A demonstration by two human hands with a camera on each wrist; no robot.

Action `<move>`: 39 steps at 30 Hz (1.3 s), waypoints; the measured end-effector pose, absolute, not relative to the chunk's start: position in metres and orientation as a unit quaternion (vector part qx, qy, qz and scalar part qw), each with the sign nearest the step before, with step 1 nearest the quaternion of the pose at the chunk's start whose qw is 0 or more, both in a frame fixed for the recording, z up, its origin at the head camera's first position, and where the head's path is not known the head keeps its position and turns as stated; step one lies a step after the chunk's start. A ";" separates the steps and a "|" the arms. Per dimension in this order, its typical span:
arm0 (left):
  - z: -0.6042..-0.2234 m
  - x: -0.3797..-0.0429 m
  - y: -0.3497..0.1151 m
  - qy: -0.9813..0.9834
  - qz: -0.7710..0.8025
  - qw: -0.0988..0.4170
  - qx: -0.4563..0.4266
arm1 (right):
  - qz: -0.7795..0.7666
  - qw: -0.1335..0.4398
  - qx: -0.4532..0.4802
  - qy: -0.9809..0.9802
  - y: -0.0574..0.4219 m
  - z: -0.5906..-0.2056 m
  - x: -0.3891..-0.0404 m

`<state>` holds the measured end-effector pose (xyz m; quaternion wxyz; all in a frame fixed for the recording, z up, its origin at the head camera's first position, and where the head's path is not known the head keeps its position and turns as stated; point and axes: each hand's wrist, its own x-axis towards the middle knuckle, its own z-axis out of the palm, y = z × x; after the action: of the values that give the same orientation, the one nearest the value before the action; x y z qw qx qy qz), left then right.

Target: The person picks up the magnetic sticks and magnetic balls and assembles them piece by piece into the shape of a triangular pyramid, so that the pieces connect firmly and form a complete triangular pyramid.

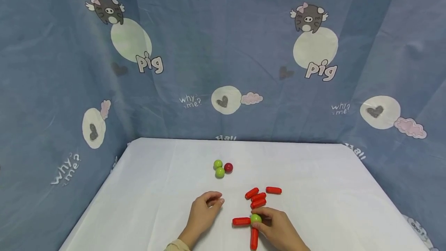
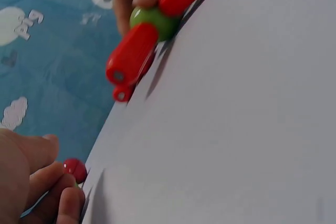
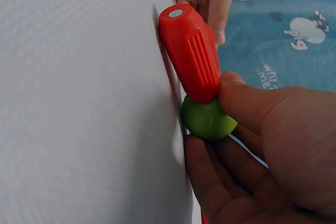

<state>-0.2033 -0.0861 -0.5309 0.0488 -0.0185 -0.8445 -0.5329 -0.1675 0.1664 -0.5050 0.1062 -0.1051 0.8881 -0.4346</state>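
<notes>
Thumb and fingers of my right hand [image 1: 280, 228] pinch a green ball [image 1: 256, 219] low over the white table. Two red magnetic rods join this ball: one rod [image 1: 241, 221] points left, the other [image 1: 254, 239] points toward me. The right wrist view shows a round metal disc [image 3: 176, 13] in the end of the near rod. My left hand [image 1: 205, 211] hovers left of the joined pieces, its fingers loosely bent and holding nothing. Just beyond the right hand lie several loose red rods [image 1: 258, 196].
Farther back on the white table [image 1: 167, 189] sit two green balls [image 1: 220, 172] and a dark red ball [image 1: 228, 167], close together. A blue printed curtain [image 1: 223, 49] stands behind the table and along its left side.
</notes>
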 end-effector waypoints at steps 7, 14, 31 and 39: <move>-0.532 -0.227 -0.092 -0.836 -0.539 0.101 0.025 | -0.445 0.114 -0.103 0.882 0.167 -0.506 -0.169; -0.531 -0.249 -0.092 -0.833 -0.539 0.113 0.058 | -0.450 0.118 -0.099 0.880 0.166 -0.507 -0.168; -0.529 -0.264 -0.088 -0.842 -0.525 0.107 0.063 | -0.456 0.118 -0.106 0.876 0.169 -0.507 -0.169; -0.530 -0.277 -0.084 -0.846 -0.518 0.108 0.066 | -0.465 0.115 -0.108 0.871 0.168 -0.507 -0.170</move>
<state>-0.2773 -0.0844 -0.5303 0.1077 0.0659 -0.8461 -0.5179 -0.1696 0.1682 -0.5074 0.1155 -0.1077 0.8713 -0.4647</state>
